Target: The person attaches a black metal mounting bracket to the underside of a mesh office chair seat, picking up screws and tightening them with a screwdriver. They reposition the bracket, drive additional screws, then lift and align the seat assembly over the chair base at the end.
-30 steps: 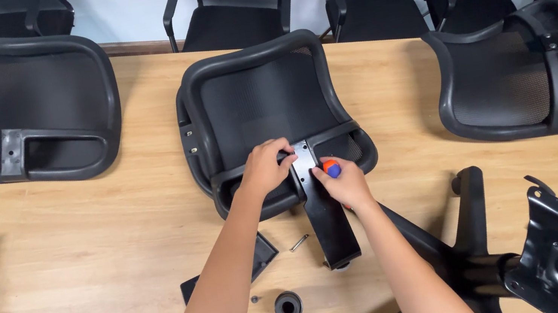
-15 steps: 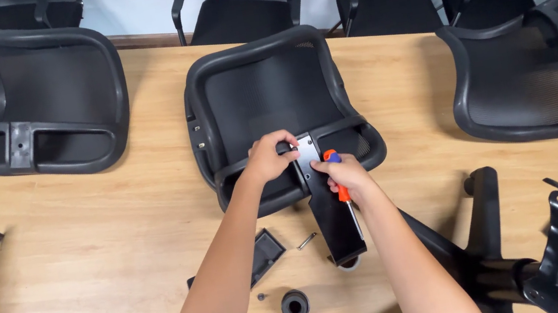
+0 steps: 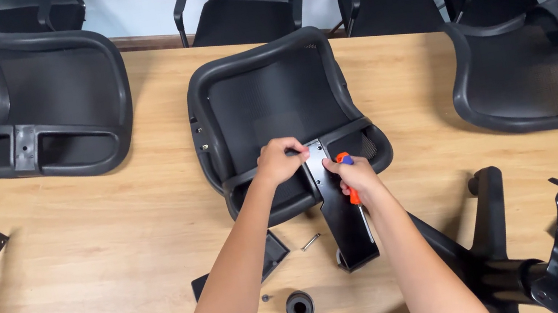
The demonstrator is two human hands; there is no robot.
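"Why was the left hand [image 3: 280, 161] clamped on the bracket [image 3: 340, 207]?"

"It steadied the bracket against the mesh chair back [image 3: 275, 115] on the table [image 3: 116, 231], while the right hand [image 3: 353, 175], fingers wrapped round the orange screwdriver [image 3: 349, 178], worked the top."

— What's that chair back [image 3: 268, 97] like?
— Matt black plastic frame, fine mesh cloth inside. My left hand [image 3: 278, 161] rests on it.
— And the bracket [image 3: 338, 207]?
— Smooth black metal, slightly glossy. The screwdriver [image 3: 348, 176] in my right hand [image 3: 353, 175] has an orange plastic handle. The table [image 3: 115, 223] is pale, smooth wood.
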